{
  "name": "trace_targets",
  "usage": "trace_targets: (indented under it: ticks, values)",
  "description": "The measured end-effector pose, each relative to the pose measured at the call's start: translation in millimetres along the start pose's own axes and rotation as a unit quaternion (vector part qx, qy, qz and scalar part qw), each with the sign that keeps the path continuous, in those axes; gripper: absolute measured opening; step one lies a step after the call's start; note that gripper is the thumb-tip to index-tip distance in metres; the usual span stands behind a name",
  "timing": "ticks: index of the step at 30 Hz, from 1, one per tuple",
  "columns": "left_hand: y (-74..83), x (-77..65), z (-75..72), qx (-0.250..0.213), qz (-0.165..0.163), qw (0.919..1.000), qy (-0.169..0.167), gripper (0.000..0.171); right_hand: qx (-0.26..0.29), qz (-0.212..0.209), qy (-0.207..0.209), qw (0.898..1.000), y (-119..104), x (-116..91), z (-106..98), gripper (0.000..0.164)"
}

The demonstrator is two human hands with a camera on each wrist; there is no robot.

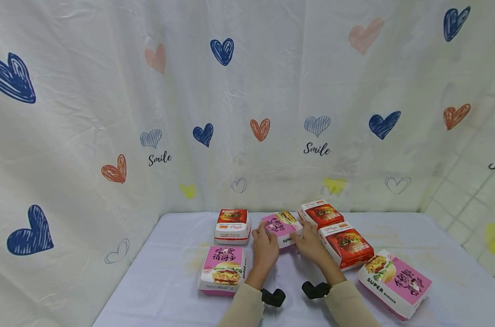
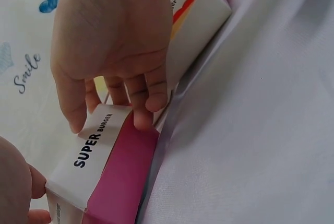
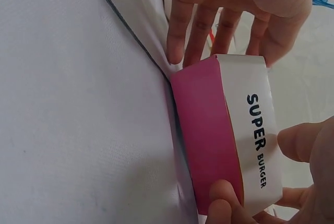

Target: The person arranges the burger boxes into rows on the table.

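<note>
A pink and white burger box marked "SUPER BURGER" lies at the back middle of the table. My left hand grips its left end, thumb at the white upper edge and fingers along the side. On the opposite end my right hand holds it, fingers spread down the side. In the left wrist view the left hand reaches over the box's white front face. The right wrist view shows the pink lower side close over the cloth, with the right hand at its upper end.
To the left stand a red burger box and, nearer, a pink one. A slanted row on the right has two red boxes and a pink one. A white curtain with hearts hangs behind the table.
</note>
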State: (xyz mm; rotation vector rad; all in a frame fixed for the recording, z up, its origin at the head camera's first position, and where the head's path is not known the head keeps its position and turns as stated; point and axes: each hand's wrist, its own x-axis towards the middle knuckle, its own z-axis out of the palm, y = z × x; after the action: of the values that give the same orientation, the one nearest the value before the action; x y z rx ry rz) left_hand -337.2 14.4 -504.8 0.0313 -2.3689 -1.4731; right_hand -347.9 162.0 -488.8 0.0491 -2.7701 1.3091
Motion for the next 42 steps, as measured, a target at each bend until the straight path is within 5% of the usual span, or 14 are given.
trace_targets:
  ticks: [12, 25, 42]
  values:
    - [0.8, -1.5, -2.3, -0.012, -0.014, 0.9998, -0.011, 0.058, -0.014, 0.000, -0.010, 1.000, -4.7, -3.6, -3.2, 0.066]
    - [-4.5, 2.2, -0.9, -0.028, -0.017, 0.9994, -0.009, 0.033, -0.024, -0.010, 0.003, 1.000, -4.4, -5.0, -6.2, 0.053]
    - [-3.6, 1.5, -0.2, -0.005, -0.029, 0.9996, -0.006, 0.048, -0.025, -0.016, 0.007, 1.000, -8.4, -5.6, -8.4, 0.052]
